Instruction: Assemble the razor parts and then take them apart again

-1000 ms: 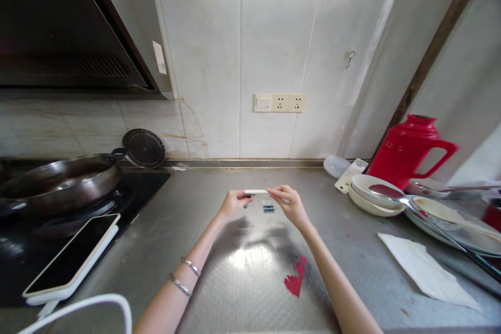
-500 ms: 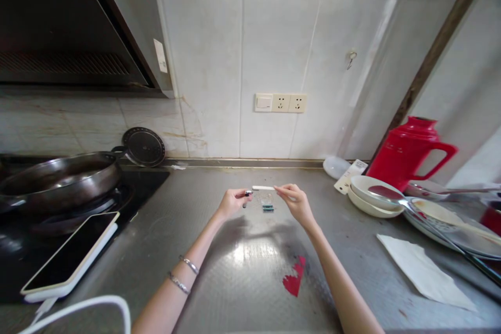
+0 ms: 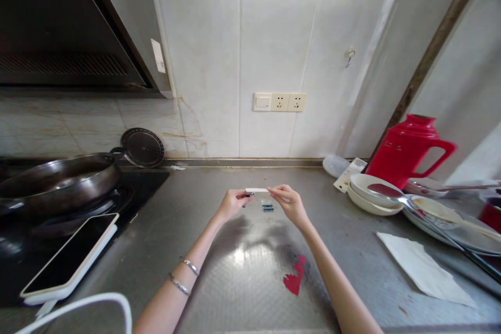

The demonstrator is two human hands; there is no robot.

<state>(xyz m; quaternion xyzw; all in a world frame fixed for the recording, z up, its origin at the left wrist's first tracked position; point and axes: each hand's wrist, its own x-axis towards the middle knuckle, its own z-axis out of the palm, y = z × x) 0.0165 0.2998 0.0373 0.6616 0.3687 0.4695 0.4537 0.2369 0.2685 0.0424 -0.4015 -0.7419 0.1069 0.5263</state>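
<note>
My left hand (image 3: 233, 202) is closed with its fingertips around a small black and silver piece (image 3: 249, 195). In my right hand (image 3: 288, 201), a pinch of thumb and fingers holds one end of a slim white stick (image 3: 257, 190). The stick lies level in the air, its far end beside the black piece; I cannot tell whether they touch. Between and just below the hands is a small clear packet (image 3: 267, 207) with dark green bands, on the metal counter (image 3: 235, 302). Nearer me lies a torn red scrap (image 3: 293, 281), beside my right forearm.
At left are a large pan (image 3: 66, 180) on the dark hob and a phone (image 3: 70, 261) with a white cable. On the right stand a red thermos jug (image 3: 403, 151), stacked bowls (image 3: 371, 209) and plates, with a white napkin (image 3: 425, 269) in front.
My right hand has moved slightly left, bringing the white stick's end over to the black piece in my left hand. The left hand stays nearly in place.
</note>
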